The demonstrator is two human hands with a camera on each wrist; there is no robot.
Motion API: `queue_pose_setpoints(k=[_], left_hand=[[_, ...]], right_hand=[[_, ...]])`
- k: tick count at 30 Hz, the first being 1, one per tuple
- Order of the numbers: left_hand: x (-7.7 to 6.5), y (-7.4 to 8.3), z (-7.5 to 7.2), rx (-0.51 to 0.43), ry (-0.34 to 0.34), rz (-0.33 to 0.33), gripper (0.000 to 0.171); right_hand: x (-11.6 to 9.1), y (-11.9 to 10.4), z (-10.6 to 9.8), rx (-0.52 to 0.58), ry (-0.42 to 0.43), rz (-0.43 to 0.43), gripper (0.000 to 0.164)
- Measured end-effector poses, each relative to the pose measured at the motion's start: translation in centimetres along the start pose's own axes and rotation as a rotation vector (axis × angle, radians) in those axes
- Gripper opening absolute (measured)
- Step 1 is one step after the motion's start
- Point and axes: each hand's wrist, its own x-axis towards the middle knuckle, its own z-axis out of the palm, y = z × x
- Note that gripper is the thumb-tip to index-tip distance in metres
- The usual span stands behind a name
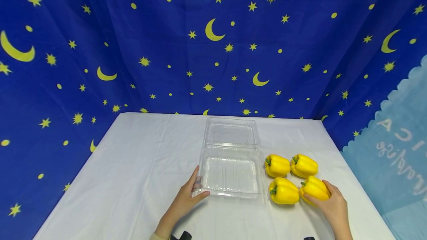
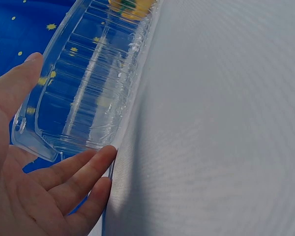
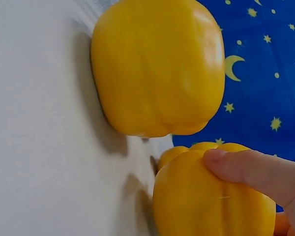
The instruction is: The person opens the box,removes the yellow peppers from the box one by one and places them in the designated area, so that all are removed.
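A clear plastic clamshell container [image 1: 230, 175] lies open on the white table, its lid [image 1: 231, 133] folded back at the far side. At the container's near left corner is my left hand [image 1: 187, 197]. In the left wrist view, this hand [image 2: 44, 182] has its thumb by the rim and its fairly straight fingers along the tray's side. My right hand [image 1: 333, 205] grips the near right yellow bell pepper [image 1: 314, 188], fingers and thumb on either side. The right wrist view shows the thumb pressed on that pepper [image 3: 211, 201], with another bell pepper [image 3: 157, 69] beside it.
Also right of the container are a near left bell pepper [image 1: 284, 192], a far left one [image 1: 277, 166] and a far right one [image 1: 304, 166]. A blue curtain [image 1: 173, 47] with yellow stars and moons hangs behind the table [image 1: 133, 180]. Light-blue cloth [image 1: 397, 158] hangs at right.
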Motion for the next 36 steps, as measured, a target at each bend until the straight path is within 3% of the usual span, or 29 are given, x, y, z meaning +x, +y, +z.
queue_pose_setpoints(k=[19, 30, 36], left_hand=[[0.2, 0.0, 0.1, 0.0, 0.012, 0.006, 0.09], [0.1, 0.0, -0.1, 0.017, 0.017, -0.003, 0.09], [0.1, 0.0, -0.3, 0.037, 0.019, 0.004, 0.09]], right_hand=[[0.5, 0.8, 0.3, 0.007, -0.035, 0.042, 0.103], [1.1, 1.2, 0.3, 0.015, -0.19, 0.059, 0.112], [1.6, 0.8, -0.1, -0.053, -0.242, 0.037, 0.111]])
